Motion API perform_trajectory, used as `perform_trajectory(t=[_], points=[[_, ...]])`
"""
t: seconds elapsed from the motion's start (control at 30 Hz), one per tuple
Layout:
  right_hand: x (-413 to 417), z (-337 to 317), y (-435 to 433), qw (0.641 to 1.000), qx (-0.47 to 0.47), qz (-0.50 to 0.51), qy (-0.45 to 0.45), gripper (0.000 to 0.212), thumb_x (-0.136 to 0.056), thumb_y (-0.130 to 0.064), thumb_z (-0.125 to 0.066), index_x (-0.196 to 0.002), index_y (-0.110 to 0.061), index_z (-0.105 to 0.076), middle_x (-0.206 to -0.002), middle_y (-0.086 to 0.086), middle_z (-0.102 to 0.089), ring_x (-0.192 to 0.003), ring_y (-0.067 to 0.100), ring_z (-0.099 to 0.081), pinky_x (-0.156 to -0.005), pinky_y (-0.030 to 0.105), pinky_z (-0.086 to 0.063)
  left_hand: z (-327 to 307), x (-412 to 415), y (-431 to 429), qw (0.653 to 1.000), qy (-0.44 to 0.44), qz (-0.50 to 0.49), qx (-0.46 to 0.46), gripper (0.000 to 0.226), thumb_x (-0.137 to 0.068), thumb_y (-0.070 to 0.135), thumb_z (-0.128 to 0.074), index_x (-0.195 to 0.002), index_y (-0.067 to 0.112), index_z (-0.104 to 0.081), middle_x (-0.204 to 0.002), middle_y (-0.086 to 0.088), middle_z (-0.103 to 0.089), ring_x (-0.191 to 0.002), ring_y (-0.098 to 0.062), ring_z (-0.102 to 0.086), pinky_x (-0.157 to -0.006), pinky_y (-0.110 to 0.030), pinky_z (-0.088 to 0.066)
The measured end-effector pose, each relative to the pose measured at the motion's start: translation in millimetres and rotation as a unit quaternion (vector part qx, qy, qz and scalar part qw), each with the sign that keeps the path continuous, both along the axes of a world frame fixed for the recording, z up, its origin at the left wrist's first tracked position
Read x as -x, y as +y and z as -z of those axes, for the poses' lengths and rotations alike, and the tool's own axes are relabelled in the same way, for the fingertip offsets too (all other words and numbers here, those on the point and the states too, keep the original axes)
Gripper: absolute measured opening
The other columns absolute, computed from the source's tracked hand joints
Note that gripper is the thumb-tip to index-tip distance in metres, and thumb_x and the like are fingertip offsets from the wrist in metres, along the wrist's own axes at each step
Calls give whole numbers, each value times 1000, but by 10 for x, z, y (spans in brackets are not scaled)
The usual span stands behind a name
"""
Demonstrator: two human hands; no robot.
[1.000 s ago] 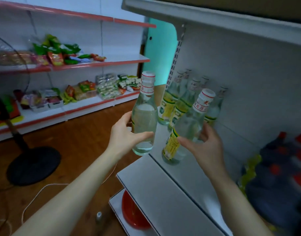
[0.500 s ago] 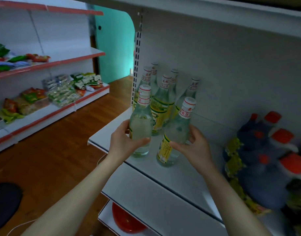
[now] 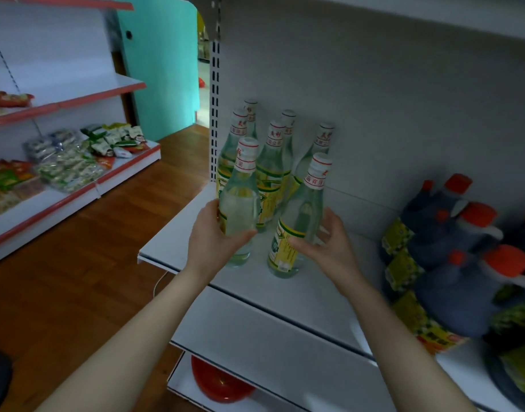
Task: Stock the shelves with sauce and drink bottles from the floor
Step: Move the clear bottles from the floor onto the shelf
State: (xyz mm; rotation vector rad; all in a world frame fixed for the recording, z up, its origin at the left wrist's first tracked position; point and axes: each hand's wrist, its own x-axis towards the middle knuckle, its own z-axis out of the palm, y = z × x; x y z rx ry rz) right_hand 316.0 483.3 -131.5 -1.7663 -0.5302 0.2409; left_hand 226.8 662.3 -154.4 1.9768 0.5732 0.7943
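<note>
Two grips at the shelf [image 3: 299, 295] front: left hand [image 3: 216, 237] curled round the left glass bottle [image 3: 240, 200] mid-body, right hand [image 3: 329, 248] round the tilted right glass bottle [image 3: 299, 215]. Probably heavy, slick, breakable; hold the body, not the neck.

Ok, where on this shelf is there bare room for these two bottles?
Bare shelf runs along the front edge and between the right hand with its bottle and the dark jugs; a smaller patch lies left of the left hand. The back left corner, with the standing bottles, is crowded.
</note>
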Motion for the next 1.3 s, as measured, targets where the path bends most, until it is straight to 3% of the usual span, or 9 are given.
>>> perform_trajectory(t=[0.17, 0.27, 0.4, 0.53, 0.67, 0.77, 0.87, 1.17, 1.3], points=[[111, 325, 102, 995, 52, 88, -18, 77, -58, -16, -86, -122, -13, -43, -107, -6, -50, -98, 11, -51, -84, 26, -41, 109, 7, 131, 998, 30, 61, -3, 82, -54, 49, -81, -121, 19, -46, -113, 2, -51, -103, -15, -51, -82, -31, -49], [4, 412, 88, 995, 48, 85, 0, 74, -60, -13, -85, -122, -8, -43, -113, 2, -55, -104, 16, -54, -87, 32, -46, 160, 55, 168, 992, 49, 118, 22, 71, -61, 33, -81, -120, 26, -41, -114, 6, -49, -103, -12, -49, -82, -23, -44], [-195, 403, 47, 999, 31, 24, 36, 55, -72, -3, -74, -120, -6, -46, -128, 11, -54, -120, 21, -50, -99, 35, -41, 235, 73, 207, 986, 80, 143, 35, 67, -69, 22, -79, -125, 14, -42, -109, 6, -51, -102, -17, -54, -83, -27, -43], [-303, 447, 80, 999, 27, 17, 22, 57, -78, -2, -69, -129, -6, -44, -130, 9, -54, -119, 18, -51, -103, 32, -40, 273, 54, 221, 989, 81, 124, 27, 64, -68, 20, -80, -122, 14, -45, -107, 6, -53, -97, -15, -53, -81, -26, -44], [-244, 512, 221, 997, 38, 69, 5, 73, -69, -13, -79, -131, -12, -41, -116, -5, -54, -96, 2, -55, -78, 12, -43, 287, 12, 216, 993, 75, 90, 16, 69, -64, 24, -83, -122, 14, -47, -108, 5, -52, -98, -14, -51, -81, -28, -44], [-272, 571, 290, 992, 49, 111, -22, 68, -68, -15, -80, -124, -7, -44, -115, 2, -57, -101, 14, -55, -82, 25, -43, 305, -24, 209, 995, 81, 62, -3, 68, -60, 28, -84, -117, 15, -50, -106, 0, -53, -96, -17, -49, -77, -29, -44], [-338, 604, 331, 994, 42, 104, -10, 63, -71, -11, -78, -124, -6, -44, -113, 1, -56, -101, 13, -54, -85, 25, -42, 297, -41, 196, 995, 91, 33, -22, 65, -59, 30, -85, -111, 13, -51, -97, -3, -49, -89, -17, -44, -64, -21, -33], [-462, 603, 401, 996, 35, 78, 12, 69, -71, -7, -77, -128, -8, -38, -111, -2, -55, -99, 13, -55, -89, 30, -46, 327, 16, 212, 993, 71, 87, 23, 71, -64, 22, -83, -124, 16, -46, -109, 7, -49, -104, -14, -47, -81, -25, -38], [-513, 651, 440, 995, 38, 90, 8, 68, -71, -7, -77, -128, -8, -39, -114, 3, -57, -102, 19, -57, -91, 36, -47, 290, 59, 200, 990, 71, 106, 61, 72, -70, 17, -79, -130, 17, -39, -109, 11, -49, -99, -8, -47, -72, -9, -38]])
